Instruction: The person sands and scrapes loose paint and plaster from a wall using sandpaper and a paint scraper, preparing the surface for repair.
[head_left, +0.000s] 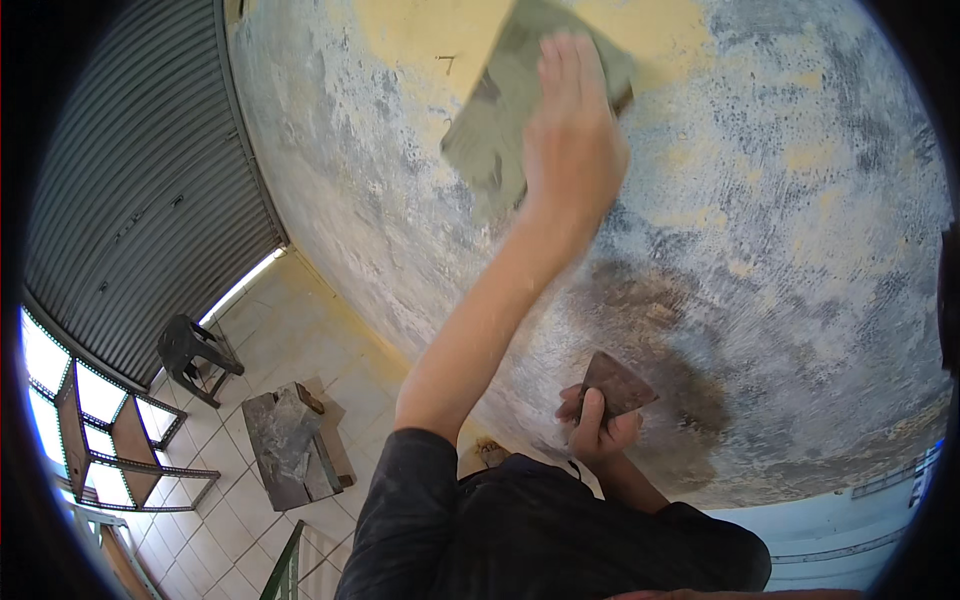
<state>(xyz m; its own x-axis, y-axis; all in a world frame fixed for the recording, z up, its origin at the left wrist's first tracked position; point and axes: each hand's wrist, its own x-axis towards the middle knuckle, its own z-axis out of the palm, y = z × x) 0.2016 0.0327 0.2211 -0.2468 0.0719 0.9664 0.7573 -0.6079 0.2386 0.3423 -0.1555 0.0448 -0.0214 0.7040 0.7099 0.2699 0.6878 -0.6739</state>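
Observation:
My left hand (574, 127), blurred, is high on the wall. Its fingers lie together over a flat tool whose thin brown edge (624, 100) shows beside the hand. Around it is a straight-edged grey-green patch (495, 112), apparently filler; where tool and patch meet is unclear. Lower down, my right hand (600, 435) grips a small brown flat scraper (616, 384) between thumb and fingers, its blade tilted upward. Behind both hands stretches a wall (787, 225) mottled grey, white and yellow, with a dark shadow near the scraper.
A nail-like hook (445, 64) sticks out of the yellow wall area. On the tiled floor at left stand a dark plastic stool (196, 356), a low stained wooden bench (281, 450) and a perforated metal shelf frame (142, 450). A corrugated metal shutter (157, 172) rises behind; green metal legs (286, 562) stand nearer.

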